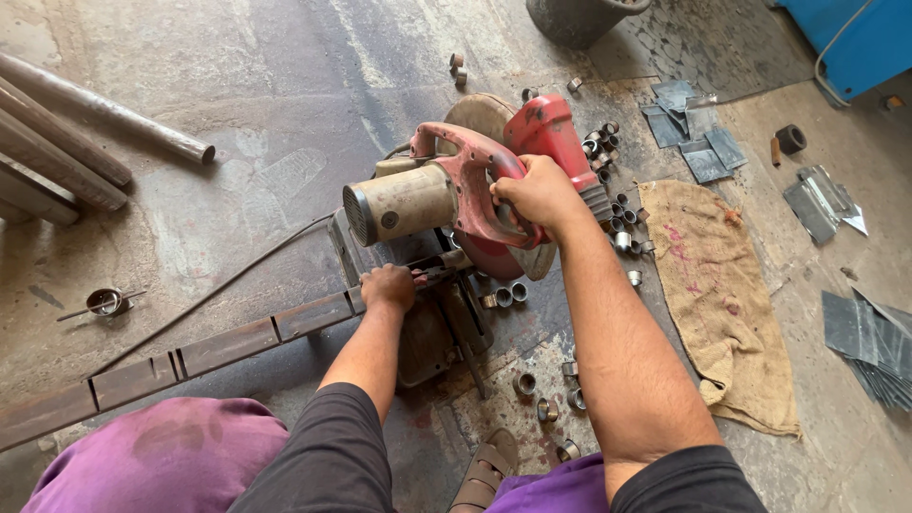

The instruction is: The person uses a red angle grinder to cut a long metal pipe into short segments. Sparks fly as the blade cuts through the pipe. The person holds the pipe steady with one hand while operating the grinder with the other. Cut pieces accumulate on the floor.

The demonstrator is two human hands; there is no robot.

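A: Right hand (540,193)?
B: Grip wrapped tight round the red handle of the chop saw (475,190). Fingertips hidden under the handle.
A: Blade?
B: Mostly hidden behind the red guard and the wrist; only a tan disc edge shows up top. Can't see the cut point.
A: Left hand (388,287)?
B: Pressed down on the long flat steel bar (228,347), fingers curled over it right at the saw's vise. Palm side not visible. Bar runs off to the lower left, end cut off by the frame edge.
A: Saw base?
B: Dark, in shadow, hard to read.
A: Around it?
B: Short cut metal rings (616,217) scattered on the floor, burlap sack (722,304) to the right, pipes (104,114) at left partly out of frame, sheet metal scraps (869,342) at far right, cropped.
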